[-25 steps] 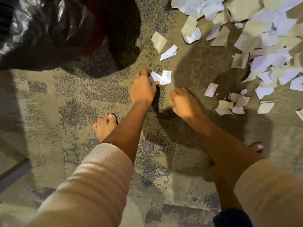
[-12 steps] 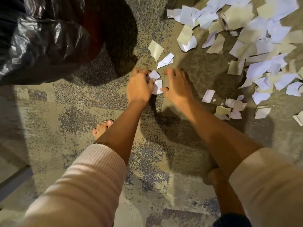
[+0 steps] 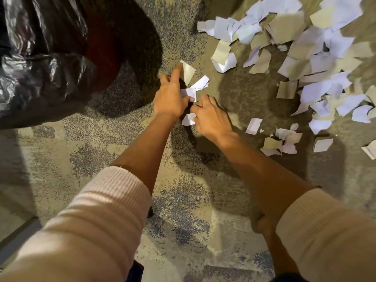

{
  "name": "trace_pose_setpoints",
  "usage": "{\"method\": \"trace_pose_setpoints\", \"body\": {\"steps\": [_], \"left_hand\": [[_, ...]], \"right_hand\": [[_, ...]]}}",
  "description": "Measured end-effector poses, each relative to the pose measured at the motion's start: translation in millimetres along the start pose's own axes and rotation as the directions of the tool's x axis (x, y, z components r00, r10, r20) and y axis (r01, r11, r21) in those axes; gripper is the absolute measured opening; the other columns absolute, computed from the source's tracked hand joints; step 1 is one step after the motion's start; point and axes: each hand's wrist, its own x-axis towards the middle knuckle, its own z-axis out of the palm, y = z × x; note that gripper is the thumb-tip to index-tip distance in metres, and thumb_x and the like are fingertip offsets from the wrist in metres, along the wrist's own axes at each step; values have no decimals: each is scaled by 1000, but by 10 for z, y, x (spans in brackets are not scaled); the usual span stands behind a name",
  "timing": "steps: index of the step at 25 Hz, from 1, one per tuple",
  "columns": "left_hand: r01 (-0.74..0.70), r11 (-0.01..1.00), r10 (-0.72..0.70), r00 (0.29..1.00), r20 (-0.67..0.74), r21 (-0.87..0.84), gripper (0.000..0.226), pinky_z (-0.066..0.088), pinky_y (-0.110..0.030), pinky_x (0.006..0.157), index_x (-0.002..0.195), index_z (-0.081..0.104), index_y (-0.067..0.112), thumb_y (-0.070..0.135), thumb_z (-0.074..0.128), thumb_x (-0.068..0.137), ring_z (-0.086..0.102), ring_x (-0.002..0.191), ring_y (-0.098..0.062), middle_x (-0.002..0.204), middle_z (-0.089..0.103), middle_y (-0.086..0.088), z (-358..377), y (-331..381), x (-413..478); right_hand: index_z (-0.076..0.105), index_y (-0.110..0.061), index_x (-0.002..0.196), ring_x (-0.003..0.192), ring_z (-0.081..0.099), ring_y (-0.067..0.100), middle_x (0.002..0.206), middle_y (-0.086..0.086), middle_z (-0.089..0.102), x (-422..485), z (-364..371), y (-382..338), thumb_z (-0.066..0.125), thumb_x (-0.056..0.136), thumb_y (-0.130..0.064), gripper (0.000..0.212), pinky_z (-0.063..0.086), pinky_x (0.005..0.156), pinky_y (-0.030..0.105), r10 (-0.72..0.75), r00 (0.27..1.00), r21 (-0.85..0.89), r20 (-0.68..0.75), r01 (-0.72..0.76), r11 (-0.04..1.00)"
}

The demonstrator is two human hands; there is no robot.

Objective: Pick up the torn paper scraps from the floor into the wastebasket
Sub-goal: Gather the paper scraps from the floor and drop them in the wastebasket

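Gathering mid-frame, I am pinching a white scrap [image 3: 188,93] in my left hand [image 3: 172,99] and a second scrap [image 3: 188,119] in my right hand [image 3: 212,119] — fingers [image 3: 205,101] curling round both. The wastebasket [image 3: 50,64] is sitting upper left, the pile [image 3: 305,58] upper right. I am judging that such thin paper could slip from a loose pinch on the carry — landing short of the rim. No writing is showing.
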Motion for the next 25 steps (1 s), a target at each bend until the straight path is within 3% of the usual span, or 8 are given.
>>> {"method": "trace_pose_setpoints", "body": {"steps": [3, 7, 11, 13, 15, 19, 23, 25], "left_hand": [[12, 1000, -12, 999, -38, 9, 63, 48, -44, 80, 133, 37, 23, 18, 73, 81, 61, 103, -39, 131, 47, -14, 50, 137, 41], [26, 992, -34, 998, -58, -125, 40, 50, -44, 88, 122, 49, 13, 9, 63, 85, 60, 102, -33, 121, 55, -13, 178, 388, 47], [-156, 953, 132, 985, -110, -259, 34, 53, -43, 85, 117, 56, 12, 5, 63, 84, 61, 98, -28, 119, 54, -11, 200, 708, 51], [-177, 946, 112, 965, -239, -271, 49, 55, -44, 81, 123, 50, 15, 11, 71, 79, 57, 102, -22, 124, 48, -7, 153, 822, 58], [-23, 985, -30, 954, -298, -173, 85, 50, -47, 87, 138, 37, 20, 35, 83, 68, 43, 120, -24, 138, 37, -8, 93, 884, 133], [390, 895, -407, 913, -39, -217, 138, 28, -62, 105, 153, 3, 29, 61, 87, 49, 10, 142, -38, 157, 5, -14, -47, 987, 327], [246, 959, -243, 969, 39, -138, 144, 24, -58, 110, 154, -4, 24, 64, 85, 49, 5, 144, -39, 158, -1, -13, -9, 1104, 417], [184, 981, -181, 982, 52, -61, 146, 24, -64, 107, 154, -8, 26, 67, 84, 47, 6, 144, -39, 159, 0, -11, 13, 1192, 482]], "right_hand": [[56, -12, 116, 118, 42, 30, 123, 12, 44, 33, -127, 150, 56, 89, -14, 27, 50, 77, 42, 44, 999, -37, -27, -45, 998], [56, -10, 119, 119, 48, 30, 128, 13, 51, 145, -481, 611, 52, 95, -19, 26, 50, 83, 38, 273, 940, 46, -206, -270, 962], [54, -12, 120, 114, 54, 28, 125, 12, 56, 129, -857, 1075, 53, 93, -27, 31, 49, 83, 35, 368, 838, 158, -403, -332, 930], [55, -14, 116, 114, 50, 29, 121, 11, 57, 87, -1033, 1266, 54, 89, -34, 33, 49, 81, 38, 391, 771, 194, -503, -340, 920], [55, -16, 117, 119, 46, 30, 124, 11, 55, 74, -1222, 1521, 52, 84, -48, 46, 46, 86, 38, 471, 681, 226, -561, -421, 878], [43, -25, 135, 131, 37, 33, 142, 14, 41, 24, -1570, 2162, 53, 73, -69, 76, 34, 101, 39, 698, 554, 308, -454, -637, 706], [32, -18, 144, 128, 45, 31, 141, 16, 41, 51, -1845, 2571, 60, 79, -64, 84, 41, 105, 42, 685, 693, 550, -223, -491, 676], [35, -21, 141, 125, 48, 34, 138, 16, 44, 130, -1931, 2618, 58, 77, -69, 83, 46, 99, 48, 619, 770, 529, -155, -465, 710]]}}
